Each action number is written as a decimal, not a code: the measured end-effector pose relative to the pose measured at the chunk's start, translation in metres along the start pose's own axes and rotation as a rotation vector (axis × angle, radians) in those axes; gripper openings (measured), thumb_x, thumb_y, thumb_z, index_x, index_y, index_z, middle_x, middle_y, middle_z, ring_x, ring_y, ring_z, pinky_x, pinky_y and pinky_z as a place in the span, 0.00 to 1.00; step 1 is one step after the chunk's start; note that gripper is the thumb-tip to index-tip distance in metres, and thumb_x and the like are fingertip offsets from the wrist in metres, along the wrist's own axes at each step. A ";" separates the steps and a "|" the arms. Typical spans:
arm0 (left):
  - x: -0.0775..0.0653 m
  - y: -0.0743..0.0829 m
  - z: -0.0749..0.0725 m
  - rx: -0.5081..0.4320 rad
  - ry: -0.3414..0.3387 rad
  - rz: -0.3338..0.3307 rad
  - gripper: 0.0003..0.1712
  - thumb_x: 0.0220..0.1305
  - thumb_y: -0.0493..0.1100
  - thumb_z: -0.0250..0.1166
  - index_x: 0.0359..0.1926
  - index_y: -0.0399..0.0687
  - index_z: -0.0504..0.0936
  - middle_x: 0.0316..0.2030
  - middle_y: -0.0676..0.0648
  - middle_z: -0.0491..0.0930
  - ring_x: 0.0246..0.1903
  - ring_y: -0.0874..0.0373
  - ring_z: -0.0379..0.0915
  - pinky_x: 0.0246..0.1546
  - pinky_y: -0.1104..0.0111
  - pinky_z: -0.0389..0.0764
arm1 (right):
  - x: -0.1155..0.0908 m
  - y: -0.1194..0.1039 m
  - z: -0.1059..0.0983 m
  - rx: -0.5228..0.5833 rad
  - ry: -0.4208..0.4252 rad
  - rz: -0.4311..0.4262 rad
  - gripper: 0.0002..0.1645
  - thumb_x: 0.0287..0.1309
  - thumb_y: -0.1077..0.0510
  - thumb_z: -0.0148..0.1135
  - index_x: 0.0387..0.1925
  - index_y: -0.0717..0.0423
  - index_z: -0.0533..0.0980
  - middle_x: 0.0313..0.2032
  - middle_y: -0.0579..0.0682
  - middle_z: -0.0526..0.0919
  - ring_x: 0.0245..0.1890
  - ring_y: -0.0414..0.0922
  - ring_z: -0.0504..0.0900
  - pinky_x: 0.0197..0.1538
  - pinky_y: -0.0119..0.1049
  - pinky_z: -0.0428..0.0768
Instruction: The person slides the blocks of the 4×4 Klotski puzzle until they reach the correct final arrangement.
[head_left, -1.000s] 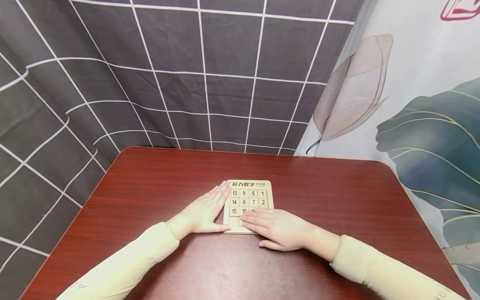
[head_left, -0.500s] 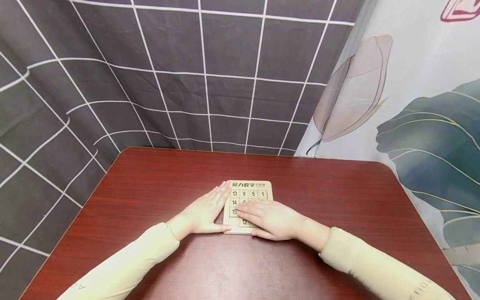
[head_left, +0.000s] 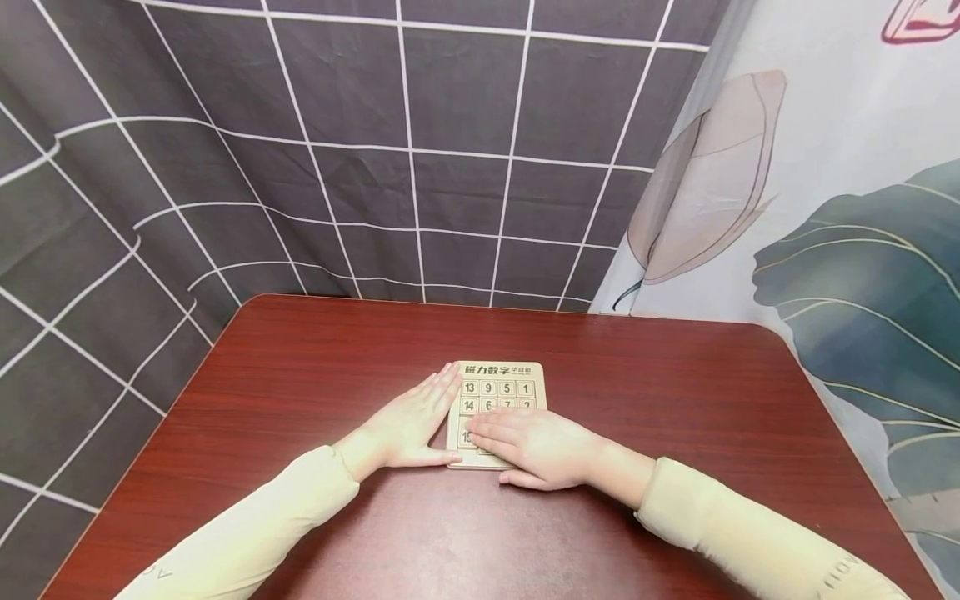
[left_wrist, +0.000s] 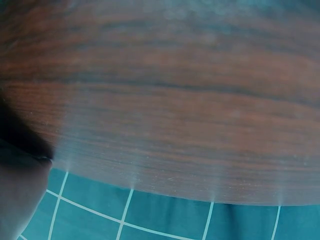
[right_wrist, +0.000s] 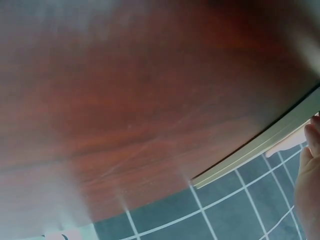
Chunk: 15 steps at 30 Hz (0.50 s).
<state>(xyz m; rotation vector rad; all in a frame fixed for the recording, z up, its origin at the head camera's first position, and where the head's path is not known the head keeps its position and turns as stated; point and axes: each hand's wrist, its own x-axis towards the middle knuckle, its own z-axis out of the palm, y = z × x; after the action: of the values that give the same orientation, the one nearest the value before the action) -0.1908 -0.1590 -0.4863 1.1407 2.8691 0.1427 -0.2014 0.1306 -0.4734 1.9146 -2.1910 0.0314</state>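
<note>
A pale wooden number slide puzzle [head_left: 497,369] lies flat on the table, rows starting 13 and 14 showing near its top. My left hand [head_left: 412,425] spreads along its left side, fingertips at the upper left corner and thumb at the lower left one. Straight fingers of my right hand [head_left: 546,446] rest over the lower tiles, their tips at the 15 tile [head_left: 466,437]. That tile sits partway down the left column, with a gap above it. The hand hides most lower tiles. In the right wrist view, the puzzle's edge runs beside the right hand [right_wrist: 311,195].
The puzzle rests on a reddish-brown wood-grain table [head_left: 315,358] with rounded far corners. Behind it hangs a dark curtain [head_left: 457,192] with a white grid. A pale curtain printed with leaves [head_left: 885,275] hangs at the right.
My right hand has moved up and left over the tiles, then slightly down. The 15 tile has slid down from the third row. My left hand has stayed in place.
</note>
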 end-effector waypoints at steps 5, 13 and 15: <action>-0.001 0.001 -0.002 0.010 0.002 0.004 0.65 0.68 0.72 0.62 0.82 0.27 0.50 0.84 0.29 0.44 0.85 0.39 0.43 0.85 0.53 0.55 | -0.002 -0.007 -0.003 -0.013 -0.004 -0.024 0.41 0.74 0.39 0.60 0.75 0.61 0.70 0.73 0.54 0.77 0.75 0.49 0.75 0.77 0.42 0.74; -0.001 0.003 -0.004 0.009 -0.001 0.004 0.65 0.68 0.72 0.62 0.82 0.26 0.49 0.84 0.29 0.43 0.85 0.39 0.43 0.85 0.53 0.55 | -0.001 0.004 -0.003 0.010 0.021 0.018 0.39 0.73 0.41 0.61 0.75 0.59 0.71 0.73 0.53 0.77 0.74 0.49 0.76 0.77 0.44 0.75; 0.000 0.003 -0.004 0.012 -0.004 0.003 0.65 0.68 0.72 0.61 0.82 0.27 0.49 0.84 0.29 0.43 0.85 0.39 0.42 0.85 0.53 0.55 | 0.001 0.009 -0.002 0.006 0.011 0.050 0.38 0.74 0.41 0.61 0.75 0.58 0.71 0.74 0.53 0.76 0.74 0.49 0.76 0.77 0.44 0.75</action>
<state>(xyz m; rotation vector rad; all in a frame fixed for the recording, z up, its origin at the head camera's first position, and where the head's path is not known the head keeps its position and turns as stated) -0.1889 -0.1573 -0.4821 1.1458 2.8687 0.1225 -0.2099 0.1314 -0.4705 1.8580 -2.2339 0.0575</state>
